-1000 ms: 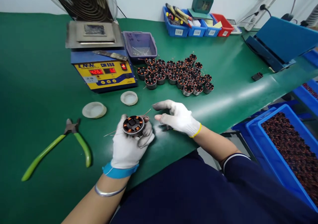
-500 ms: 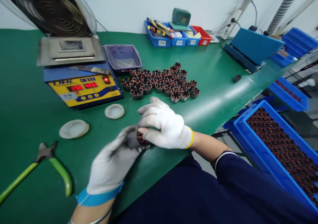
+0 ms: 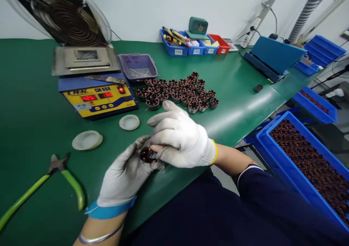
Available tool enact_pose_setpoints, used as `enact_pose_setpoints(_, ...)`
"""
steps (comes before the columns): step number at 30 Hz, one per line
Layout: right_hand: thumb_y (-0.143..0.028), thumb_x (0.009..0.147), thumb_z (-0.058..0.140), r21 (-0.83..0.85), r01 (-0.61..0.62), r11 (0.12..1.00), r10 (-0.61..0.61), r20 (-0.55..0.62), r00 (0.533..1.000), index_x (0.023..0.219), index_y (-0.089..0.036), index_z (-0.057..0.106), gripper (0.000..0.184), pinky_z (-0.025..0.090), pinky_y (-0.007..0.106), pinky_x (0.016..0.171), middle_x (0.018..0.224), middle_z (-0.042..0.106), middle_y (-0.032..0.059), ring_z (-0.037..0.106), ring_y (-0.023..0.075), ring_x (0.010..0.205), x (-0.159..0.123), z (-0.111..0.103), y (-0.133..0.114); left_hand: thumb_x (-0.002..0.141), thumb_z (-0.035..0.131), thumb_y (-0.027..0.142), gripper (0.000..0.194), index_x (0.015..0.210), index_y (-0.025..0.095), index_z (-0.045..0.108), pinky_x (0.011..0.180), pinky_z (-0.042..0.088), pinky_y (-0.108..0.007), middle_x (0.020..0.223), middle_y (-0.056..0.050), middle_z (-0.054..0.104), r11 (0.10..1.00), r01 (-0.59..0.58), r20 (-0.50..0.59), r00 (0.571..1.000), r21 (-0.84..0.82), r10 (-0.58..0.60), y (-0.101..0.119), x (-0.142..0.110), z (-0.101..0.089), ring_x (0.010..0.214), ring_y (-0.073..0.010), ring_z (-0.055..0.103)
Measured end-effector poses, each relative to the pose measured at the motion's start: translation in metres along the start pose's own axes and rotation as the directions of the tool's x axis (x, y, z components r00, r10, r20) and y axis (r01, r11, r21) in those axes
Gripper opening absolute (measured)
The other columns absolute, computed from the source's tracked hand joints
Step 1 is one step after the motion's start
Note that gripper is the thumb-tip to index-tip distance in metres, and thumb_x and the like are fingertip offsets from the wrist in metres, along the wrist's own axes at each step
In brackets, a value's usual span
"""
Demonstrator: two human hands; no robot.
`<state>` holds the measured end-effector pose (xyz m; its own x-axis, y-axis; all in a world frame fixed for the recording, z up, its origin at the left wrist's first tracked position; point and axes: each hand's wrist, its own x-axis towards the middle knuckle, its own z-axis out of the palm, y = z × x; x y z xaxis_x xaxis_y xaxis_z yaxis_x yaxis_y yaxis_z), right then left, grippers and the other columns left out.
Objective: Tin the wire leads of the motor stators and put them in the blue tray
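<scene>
My left hand [image 3: 127,175], in a white glove with a blue wristband, is closed around a motor stator [image 3: 147,155]. The stator is a dark ring with copper windings, its open face turned up towards me. Bending over it from the right, my right hand [image 3: 178,138] wears a white glove with a yellow cuff. Its thumb and fingertips are pressed together at the stator's right rim; any wire end between them is hidden. Several more wound stators [image 3: 176,96] stand grouped on the green table just beyond my hands.
Green-handled cutting pliers [image 3: 58,166] and two shallow white dishes [image 3: 87,140] lie at left. Behind them stands a yellow-and-blue solder pot [image 3: 96,96] beside a purple tray [image 3: 139,66]. Small bins [image 3: 176,50] line the wall. A blue crate [image 3: 263,138] of dark copper-wound parts stands at right.
The stator has turned so its wound face points more upward, its grey side now hidden. My right hand has drawn closer over it. The view has shifted slightly.
</scene>
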<state>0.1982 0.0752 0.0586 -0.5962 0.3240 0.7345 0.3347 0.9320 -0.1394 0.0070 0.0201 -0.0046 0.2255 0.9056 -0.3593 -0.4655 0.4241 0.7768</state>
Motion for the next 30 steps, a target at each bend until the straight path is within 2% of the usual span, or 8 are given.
enact_pose_setpoints(5, -0.022, 0.096, 0.058, 0.189, -0.095, 0.977, 0.098, -0.008, 0.995, 0.088, -0.014, 0.066, 0.013, 0.038, 0.051, 0.120, 0.089, 0.069, 0.0055, 0.068, 0.0213, 0.108, 0.002, 0.005, 0.000, 0.074, 0.083, 0.055, 0.044, 0.101, 0.023, 0.072, 0.062, 0.065, -0.040, 0.102, -0.006, 0.072, 0.988, 0.073, 0.107, 0.993, -0.137, -0.059, -0.001, 0.001, 0.006, 0.081, -0.0248, 0.069)
enact_pose_setpoints(8, -0.023, 0.095, 0.060, 0.444, -0.232, 0.866, 0.276, -0.037, 0.960, 0.084, -0.016, 0.065, 0.014, 0.047, 0.045, 0.112, 0.087, 0.069, 0.0052, 0.068, 0.0209, 0.106, -0.005, 0.014, 0.001, 0.070, 0.089, 0.047, 0.044, 0.102, 0.022, 0.073, 0.059, 0.064, -0.033, 0.094, -0.004, 0.072, 0.993, 0.014, 0.123, 0.992, -0.116, 0.000, -0.005, 0.003, 0.010, 0.071, -0.0197, 0.069)
enact_pose_setpoints(14, -0.035, 0.088, 0.066, 0.747, -0.481, 0.459, 0.699, 0.031, 0.715, 0.081, -0.016, 0.064, 0.020, 0.056, 0.036, 0.098, 0.085, 0.069, 0.0060, 0.069, 0.0223, 0.108, -0.019, 0.031, 0.012, 0.071, 0.086, 0.056, 0.051, 0.102, 0.018, 0.073, 0.039, 0.053, -0.026, 0.077, -0.003, 0.070, 0.986, -0.080, 0.092, 0.991, -0.148, 0.095, -0.007, 0.004, 0.015, 0.049, -0.0159, 0.062)
enact_pose_setpoints(16, -0.038, 0.087, 0.065, 0.724, -0.504, 0.471, 0.679, 0.067, 0.731, 0.080, -0.016, 0.063, 0.023, 0.055, 0.037, 0.100, 0.084, 0.069, 0.0061, 0.069, 0.0223, 0.106, -0.017, 0.032, 0.011, 0.072, 0.083, 0.059, 0.054, 0.103, 0.017, 0.071, 0.039, 0.053, -0.028, 0.076, -0.005, 0.070, 0.993, -0.054, 0.115, 0.991, -0.107, 0.066, -0.007, 0.005, 0.016, 0.051, -0.0193, 0.065)
enact_pose_setpoints(20, -0.033, 0.089, 0.066, 0.688, -0.409, 0.600, 0.533, 0.038, 0.845, 0.077, -0.016, 0.065, 0.021, 0.053, 0.038, 0.104, 0.083, 0.069, 0.0063, 0.069, 0.0207, 0.100, -0.015, 0.037, 0.005, 0.069, 0.086, 0.054, 0.048, 0.090, 0.015, 0.066, 0.042, 0.053, -0.027, 0.071, -0.004, 0.068, 0.991, -0.086, 0.035, 0.996, 0.100, 0.082, -0.006, 0.006, 0.018, 0.047, -0.0167, 0.061)
enact_pose_setpoints(26, -0.047, 0.094, 0.059, 0.811, -0.421, 0.405, 0.728, -0.008, 0.685, 0.094, -0.017, 0.063, 0.030, 0.057, 0.041, 0.099, 0.094, 0.068, 0.0091, 0.067, 0.0221, 0.110, -0.035, 0.046, 0.038, 0.068, 0.084, 0.057, 0.048, 0.081, 0.013, 0.068, 0.039, 0.049, -0.025, 0.067, -0.007, 0.069, 0.997, 0.051, 0.121, 0.991, 0.050, -0.057, -0.007, 0.009, 0.011, 0.044, -0.0163, 0.060)
enact_pose_setpoints(28, -0.050, 0.095, 0.058, 0.805, -0.448, 0.389, 0.716, 0.042, 0.697, 0.099, -0.017, 0.062, 0.034, 0.056, 0.044, 0.101, 0.100, 0.069, 0.0104, 0.067, 0.0226, 0.111, -0.042, 0.038, 0.052, 0.069, 0.083, 0.058, 0.049, 0.080, 0.013, 0.069, 0.039, 0.048, -0.025, 0.067, -0.009, 0.070, 0.995, 0.093, 0.147, 0.984, 0.027, -0.096, -0.009, 0.011, 0.008, 0.044, -0.0170, 0.060)
enact_pose_setpoints(30, -0.051, 0.089, 0.068, 0.737, -0.547, 0.398, 0.606, 0.237, 0.760, 0.113, -0.015, 0.064, 0.044, 0.054, 0.044, 0.105, 0.114, 0.070, 0.0131, 0.067, 0.0239, 0.114, -0.045, 0.030, 0.056, 0.072, 0.081, 0.058, 0.047, 0.080, 0.013, 0.070, 0.039, 0.049, -0.026, 0.068, -0.010, 0.071, 0.994, 0.106, 0.161, 0.981, 0.013, -0.107, -0.010, 0.012, 0.005, 0.044, -0.0178, 0.061)
